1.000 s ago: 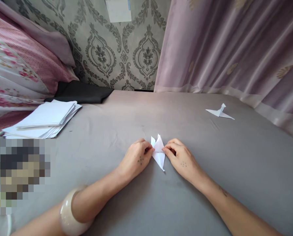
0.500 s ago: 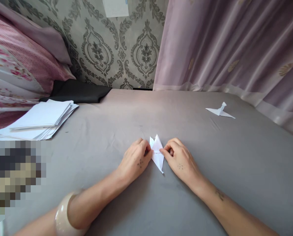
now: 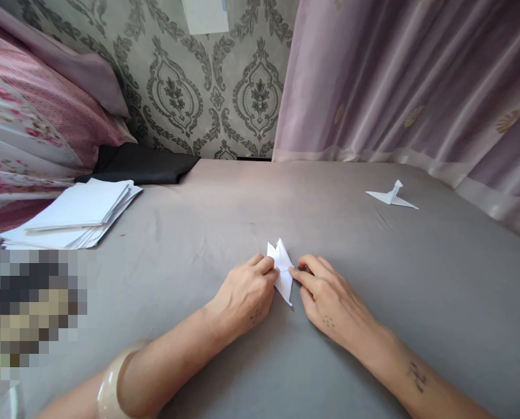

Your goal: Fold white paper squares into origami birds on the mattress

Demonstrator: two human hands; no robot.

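A small white folded-paper piece [image 3: 283, 279] stands between my two hands near the middle of the table. It has two points at the top and a narrow one at the bottom, with a crease across its middle. My left hand [image 3: 251, 288] pinches its left edge between thumb and fingers, partly covering it. On the other side, my right hand [image 3: 327, 288] touches the right edge with an extended fingertip, its fingers spread rather than pinching. Farther right lies a white paper crane [image 3: 392, 196] with spread wings, apart from both hands.
A stack of white paper sheets [image 3: 77, 209] lies at the left, in front of a black folded cover [image 3: 142, 163]. The grey-covered table [image 3: 225, 203] meets a patterned wall and a purple curtain [image 3: 356, 87]. A blurred patch hides the left edge.
My right hand has loosened its pinch, its fingers straightening along the paper's edge. My left hand has rolled over the left side, covering more of it. The paper has barely shifted.
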